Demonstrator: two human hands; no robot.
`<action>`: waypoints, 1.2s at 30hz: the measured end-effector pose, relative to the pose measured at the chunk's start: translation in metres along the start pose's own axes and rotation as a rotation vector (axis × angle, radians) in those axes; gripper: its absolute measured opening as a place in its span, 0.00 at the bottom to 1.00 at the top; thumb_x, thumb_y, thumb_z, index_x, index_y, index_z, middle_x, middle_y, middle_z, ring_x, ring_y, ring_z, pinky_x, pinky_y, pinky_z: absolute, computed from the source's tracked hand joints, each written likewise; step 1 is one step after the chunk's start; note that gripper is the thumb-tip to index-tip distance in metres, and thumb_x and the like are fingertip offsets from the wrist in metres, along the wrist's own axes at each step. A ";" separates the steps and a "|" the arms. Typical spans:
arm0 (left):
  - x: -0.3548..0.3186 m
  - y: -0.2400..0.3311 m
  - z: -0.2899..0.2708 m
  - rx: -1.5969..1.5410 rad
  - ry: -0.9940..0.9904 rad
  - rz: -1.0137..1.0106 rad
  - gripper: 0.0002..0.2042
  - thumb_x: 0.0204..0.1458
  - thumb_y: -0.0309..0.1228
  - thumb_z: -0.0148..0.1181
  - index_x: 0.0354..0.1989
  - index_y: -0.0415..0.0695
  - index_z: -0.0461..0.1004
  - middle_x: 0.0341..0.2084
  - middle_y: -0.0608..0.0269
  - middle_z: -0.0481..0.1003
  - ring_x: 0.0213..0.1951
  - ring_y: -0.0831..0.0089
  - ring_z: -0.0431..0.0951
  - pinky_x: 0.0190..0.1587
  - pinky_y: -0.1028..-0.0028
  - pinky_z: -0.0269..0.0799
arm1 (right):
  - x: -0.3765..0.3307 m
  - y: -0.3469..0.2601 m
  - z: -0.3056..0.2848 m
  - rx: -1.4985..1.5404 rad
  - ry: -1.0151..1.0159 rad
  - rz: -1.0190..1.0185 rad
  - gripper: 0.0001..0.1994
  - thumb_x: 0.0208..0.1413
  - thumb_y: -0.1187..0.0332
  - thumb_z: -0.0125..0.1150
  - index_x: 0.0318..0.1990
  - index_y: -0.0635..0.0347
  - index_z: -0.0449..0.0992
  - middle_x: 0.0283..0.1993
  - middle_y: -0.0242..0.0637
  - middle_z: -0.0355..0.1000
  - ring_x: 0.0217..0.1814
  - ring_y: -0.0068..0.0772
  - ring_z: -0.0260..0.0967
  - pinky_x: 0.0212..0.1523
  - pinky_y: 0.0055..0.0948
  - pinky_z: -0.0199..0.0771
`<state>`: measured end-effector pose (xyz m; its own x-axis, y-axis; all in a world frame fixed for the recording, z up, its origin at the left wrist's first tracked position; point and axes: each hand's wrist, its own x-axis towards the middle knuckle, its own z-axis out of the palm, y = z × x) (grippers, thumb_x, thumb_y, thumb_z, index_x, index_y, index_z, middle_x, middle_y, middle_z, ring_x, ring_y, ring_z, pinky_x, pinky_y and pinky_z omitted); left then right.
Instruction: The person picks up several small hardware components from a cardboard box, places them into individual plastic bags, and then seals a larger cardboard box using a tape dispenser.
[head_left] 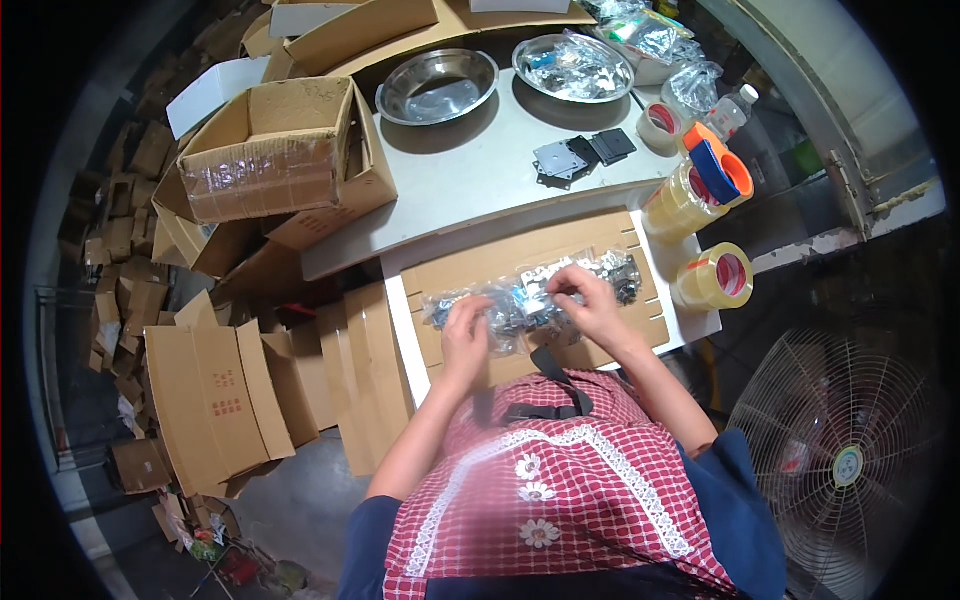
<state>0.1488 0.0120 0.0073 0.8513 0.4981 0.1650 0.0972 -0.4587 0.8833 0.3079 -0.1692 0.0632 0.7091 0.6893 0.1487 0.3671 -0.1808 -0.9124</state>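
Head view: tape rolls [712, 278] flank bagged parts [520, 300].

Red-and-white checked apron [560, 470] with white daisies, brown cardboard sheet [600, 250], orange-and-blue tape dispenser [718, 168], silver bowl [437, 86]

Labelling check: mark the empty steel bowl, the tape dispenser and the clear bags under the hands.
empty steel bowl [437, 86], head view, on its inner bottom.
tape dispenser [716, 168], head view, on its blue handle.
clear bags [510, 303], head view, on the plastic between both hands.
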 end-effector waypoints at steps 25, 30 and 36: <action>-0.014 -0.004 0.014 0.608 -0.328 0.225 0.30 0.59 0.40 0.56 0.68 0.40 0.59 0.70 0.49 0.55 0.72 0.52 0.51 0.66 0.48 0.46 | -0.022 0.042 0.002 -0.678 0.095 -0.017 0.30 0.49 0.60 0.69 0.58 0.62 0.69 0.54 0.50 0.66 0.55 0.53 0.62 0.58 0.46 0.62; 0.001 0.007 0.023 0.536 -0.254 0.428 0.29 0.53 0.37 0.64 0.62 0.37 0.65 0.60 0.45 0.64 0.62 0.49 0.62 0.63 0.53 0.56 | -0.041 0.045 -0.003 -0.702 0.016 0.041 0.21 0.47 0.64 0.70 0.47 0.62 0.73 0.45 0.45 0.68 0.50 0.49 0.64 0.54 0.43 0.64; 0.007 0.022 0.034 0.508 -0.289 0.512 0.27 0.46 0.30 0.67 0.56 0.37 0.69 0.55 0.47 0.66 0.59 0.48 0.63 0.61 0.53 0.60 | -0.053 0.084 -0.015 -0.104 0.251 0.176 0.05 0.52 0.70 0.65 0.34 0.60 0.75 0.33 0.40 0.75 0.38 0.39 0.74 0.41 0.36 0.72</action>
<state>0.1743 -0.0194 0.0133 0.9478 -0.0460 0.3155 -0.1789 -0.8958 0.4069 0.3099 -0.2314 -0.0155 0.8886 0.4491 0.0926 0.2756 -0.3615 -0.8907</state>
